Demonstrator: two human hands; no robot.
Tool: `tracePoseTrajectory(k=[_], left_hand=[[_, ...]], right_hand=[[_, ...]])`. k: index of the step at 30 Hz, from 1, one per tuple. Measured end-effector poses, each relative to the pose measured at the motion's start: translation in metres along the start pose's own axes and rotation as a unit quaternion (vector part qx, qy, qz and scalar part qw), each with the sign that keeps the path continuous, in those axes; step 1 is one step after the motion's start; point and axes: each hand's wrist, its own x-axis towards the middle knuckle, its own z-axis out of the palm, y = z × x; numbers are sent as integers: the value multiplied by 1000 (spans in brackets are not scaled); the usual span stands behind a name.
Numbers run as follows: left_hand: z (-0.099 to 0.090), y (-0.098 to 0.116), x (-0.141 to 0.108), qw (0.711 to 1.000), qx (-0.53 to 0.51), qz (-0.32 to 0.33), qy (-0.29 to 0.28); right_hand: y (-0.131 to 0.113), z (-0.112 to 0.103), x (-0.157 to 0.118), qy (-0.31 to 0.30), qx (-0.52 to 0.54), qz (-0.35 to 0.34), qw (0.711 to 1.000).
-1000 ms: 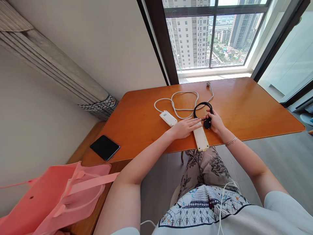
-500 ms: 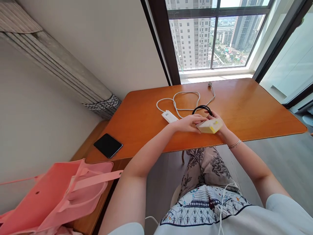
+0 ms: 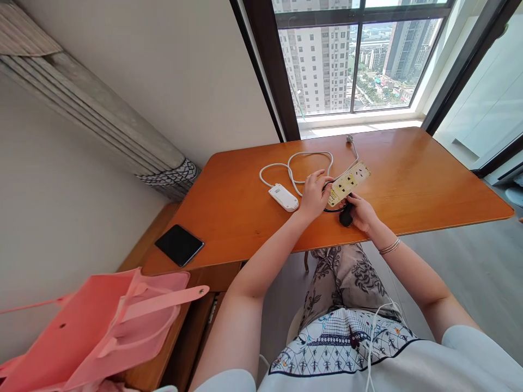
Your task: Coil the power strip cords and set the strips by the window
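A yellowish power strip (image 3: 349,183) is tilted over the table, its socket face turned up toward me. My left hand (image 3: 314,196) grips it at its left end, where part of a black cord (image 3: 335,209) shows. Just below the strip, my right hand (image 3: 363,213) has its fingers closed on a black plug (image 3: 346,215). Left of my left hand lies a white power strip (image 3: 284,197), face down or on its side, I cannot tell which. Its white cord (image 3: 296,153) loops behind and ends in a plug (image 3: 350,139).
On the brown table (image 3: 429,179), a black phone or tablet (image 3: 179,245) lies at the left edge. A pink bag (image 3: 110,321) stands open at the lower left. Beyond the table's far edge is a window (image 3: 359,65). A gathered curtain (image 3: 122,120) hangs at left.
The yellowish strip has been turned over so its sockets show, and moved slightly away from me. My left hand shifted to its left end; the black plug now shows in my right hand.
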Motion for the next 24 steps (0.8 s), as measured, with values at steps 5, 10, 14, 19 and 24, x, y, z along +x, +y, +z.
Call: tracePoseTrajectory(k=[5,10,14,19,24], left_hand=[[2,-13,4,971,-140,-154,-117],[6,-19,1,945,-234,-182,-135],[7,-18,1,929,-276,-201,-146],[5,-6,0,902,-332,-245,-128],[14,6,-9,818,-468,-314,-117]], right_hand=[[-6,-2,-3,23,-4,21,999],[-16,-1,-4,31,-13,19,999],[-22,-1,-2,28,-84,-4,996],[-23,-4,4,17,-155,-20,988],[-18,-9,11,-5,-176,-51,983]])
